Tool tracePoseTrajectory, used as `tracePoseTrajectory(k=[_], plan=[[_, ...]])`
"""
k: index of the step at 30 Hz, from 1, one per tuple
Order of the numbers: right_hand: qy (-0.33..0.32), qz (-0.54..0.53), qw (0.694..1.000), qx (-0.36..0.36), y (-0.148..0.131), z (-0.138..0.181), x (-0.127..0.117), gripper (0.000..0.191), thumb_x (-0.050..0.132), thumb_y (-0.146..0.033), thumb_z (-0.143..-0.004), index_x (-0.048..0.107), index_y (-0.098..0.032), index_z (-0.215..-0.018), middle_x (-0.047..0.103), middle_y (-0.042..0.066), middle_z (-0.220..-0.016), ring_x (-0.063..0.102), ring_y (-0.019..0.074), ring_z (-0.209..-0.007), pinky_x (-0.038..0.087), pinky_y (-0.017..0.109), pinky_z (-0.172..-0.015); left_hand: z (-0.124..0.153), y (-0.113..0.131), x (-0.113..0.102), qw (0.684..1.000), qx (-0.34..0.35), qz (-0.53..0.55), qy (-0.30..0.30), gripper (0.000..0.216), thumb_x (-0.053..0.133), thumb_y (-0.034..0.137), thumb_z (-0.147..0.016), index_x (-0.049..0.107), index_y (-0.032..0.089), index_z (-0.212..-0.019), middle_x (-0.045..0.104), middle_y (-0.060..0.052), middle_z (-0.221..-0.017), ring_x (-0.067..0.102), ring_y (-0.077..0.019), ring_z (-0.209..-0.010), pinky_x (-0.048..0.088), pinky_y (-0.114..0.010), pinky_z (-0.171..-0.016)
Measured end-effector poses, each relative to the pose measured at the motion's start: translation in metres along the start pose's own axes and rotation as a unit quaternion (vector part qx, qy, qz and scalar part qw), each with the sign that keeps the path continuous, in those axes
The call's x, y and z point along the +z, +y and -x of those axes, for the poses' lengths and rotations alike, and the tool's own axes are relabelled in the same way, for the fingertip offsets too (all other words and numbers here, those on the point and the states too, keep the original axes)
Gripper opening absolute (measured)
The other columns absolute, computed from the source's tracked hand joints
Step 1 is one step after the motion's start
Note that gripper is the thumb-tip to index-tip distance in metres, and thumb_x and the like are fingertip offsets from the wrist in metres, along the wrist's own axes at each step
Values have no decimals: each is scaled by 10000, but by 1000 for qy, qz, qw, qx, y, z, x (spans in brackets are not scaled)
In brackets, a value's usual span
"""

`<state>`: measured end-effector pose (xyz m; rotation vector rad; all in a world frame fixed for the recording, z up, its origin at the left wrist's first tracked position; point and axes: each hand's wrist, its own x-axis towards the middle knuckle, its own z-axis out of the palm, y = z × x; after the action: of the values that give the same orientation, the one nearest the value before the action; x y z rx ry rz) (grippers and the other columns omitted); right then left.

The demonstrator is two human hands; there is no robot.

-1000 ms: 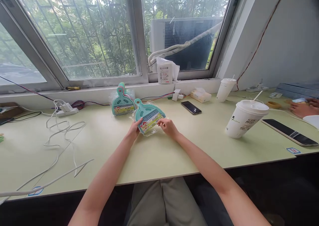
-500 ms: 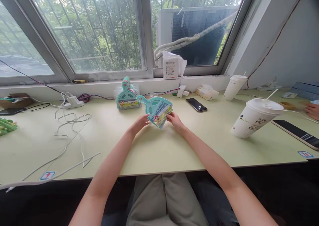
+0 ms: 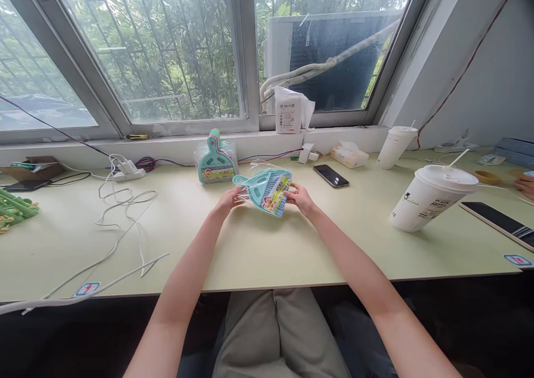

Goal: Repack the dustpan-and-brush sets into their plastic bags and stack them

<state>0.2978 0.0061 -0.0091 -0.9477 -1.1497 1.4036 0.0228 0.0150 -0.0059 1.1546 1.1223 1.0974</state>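
A small teal dustpan and brush set, with blue bristles and a yellow printed label, is tilted over the table between my hands, its handle pointing left. Clear plastic wrap bunches at its handle side. My left hand is closed on that wrap, below the handle. On the other side, my right hand pinches the wide end of the set by the label. Behind it, a stack of similar wrapped dustpan sets stands upright against the wall under the window.
A black phone, a tissue pack and lidded white cups are to the right. White cables sprawl on the left, near green bundled items. Another person's hand shows at the right edge.
The dustpan set has turned a little, its label now steeper. My left hand has shifted from the pan's lower edge to the wrap near the handle. The view has moved slightly.
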Motion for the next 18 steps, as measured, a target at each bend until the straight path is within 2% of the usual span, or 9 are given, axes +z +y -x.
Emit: tracePoseTrajectory(k=[3,7,8,10,12,14,16,18], plan=[[-19,9,1000,-2,-4,2,-3,368,700,-163,-763,530,-167,-1090,745,67,-833,717,203,-789,580,416,-837,1,7,-10,998,6,-52,16,534,591,610,-740,674,163,-1021,685,-117,-1071,639,-223,-970,472,-342,-861],[-52,39,998,-4,-8,7,-1,397,705,-195,-768,540,-169,-1128,746,76,-869,715,200,-779,589,396,-804,8,19,-18,984,80,-127,99,608,524,659,-758,640,219,-1163,653,-86,-1192,608,-247,-1049,434,-372,-901],[-62,50,997,0,-8,9,0,405,706,-200,-767,543,-170,-1136,746,75,-865,714,199,-771,591,394,-793,10,21,-19,977,109,-145,109,612,538,656,-752,642,220,-1168,658,-87,-1183,598,-255,-1070,433,-369,-898],[-80,69,994,10,-8,12,5,419,709,-205,-763,548,-169,-1149,746,73,-852,711,199,-763,595,388,-775,13,23,-17,969,145,-180,90,590,596,638,-720,681,198,-1104,687,-103,-1112,606,-265,-1047,450,-356,-860],[-97,86,991,19,-8,14,9,442,714,-206,-757,548,-168,-1165,745,72,-844,710,200,-763,597,384,-764,14,22,-13,967,150,-199,59,541,669,606,-668,719,168,-980,714,-118,-993,648,-258,-921,475,-341,-783],[-108,96,989,24,-9,15,11,459,719,-209,-752,547,-166,-1175,745,74,-844,711,204,-767,596,386,-764,12,20,-11,970,145,-185,56,496,727,557,-624,719,146,-901,720,-122,-879,662,-238,-791,487,-333,-714],[-105,97,989,22,-10,15,10,460,722,-213,-747,550,-166,-1171,745,77,-847,712,207,-769,594,396,-775,9,19,-15,971,141,-163,103,427,750,488,-620,702,136,-857,714,-118,-808,661,-228,-746,492,-330,-691],[-87,88,992,14,-11,13,6,444,723,-217,-745,555,-167,-1153,744,77,-847,711,207,-766,589,411,-791,8,19,-30,953,120,-177,213,322,736,415,-653,682,149,-826,708,-109,-782,663,-233,-753,492,-346,-713]])
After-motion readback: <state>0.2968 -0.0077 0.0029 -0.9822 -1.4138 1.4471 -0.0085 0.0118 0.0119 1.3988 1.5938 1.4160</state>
